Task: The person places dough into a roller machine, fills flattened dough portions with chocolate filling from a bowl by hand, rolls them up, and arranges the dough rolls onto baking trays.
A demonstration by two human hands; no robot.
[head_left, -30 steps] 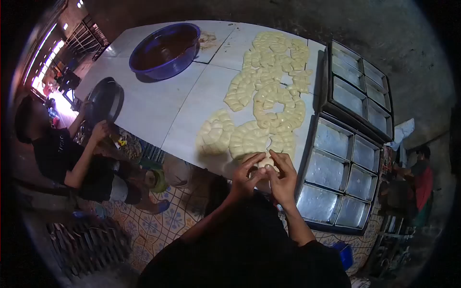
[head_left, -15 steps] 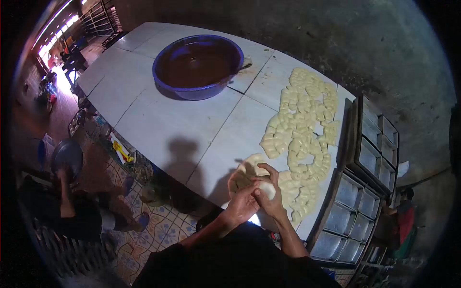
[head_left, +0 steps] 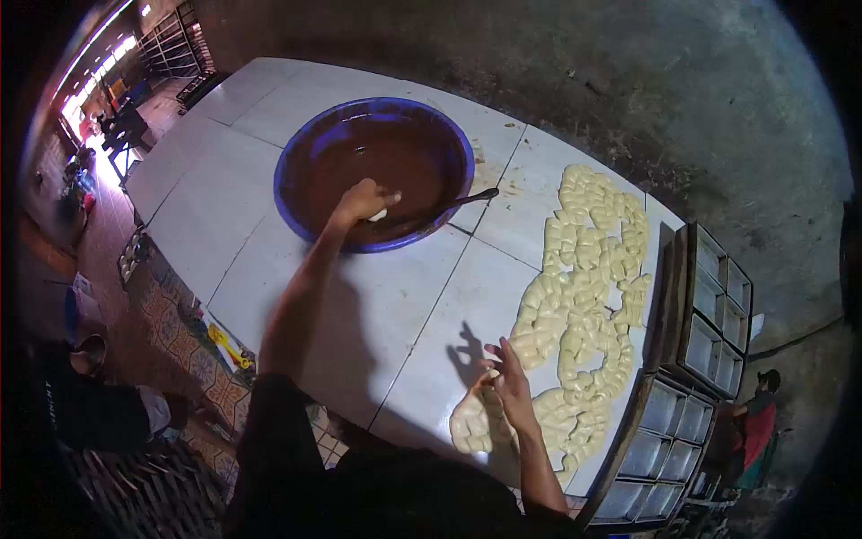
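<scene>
One pale dough lump [head_left: 378, 215] at the fingertips of the left hand [head_left: 364, 202], fingers apparently closed on it; mostly hidden, long axis impossible to tell. Just beyond and beneath: brown contents [head_left: 395, 166] of a blue basin [head_left: 334, 133], contact unclear. Left hand much nearer the basin than right hand [head_left: 512, 382]: fingers spread, over the near dough patch [head_left: 470, 429]. Farther right, joined dough pieces [head_left: 575, 310]; past those, metal pans [head_left: 660, 409].
</scene>
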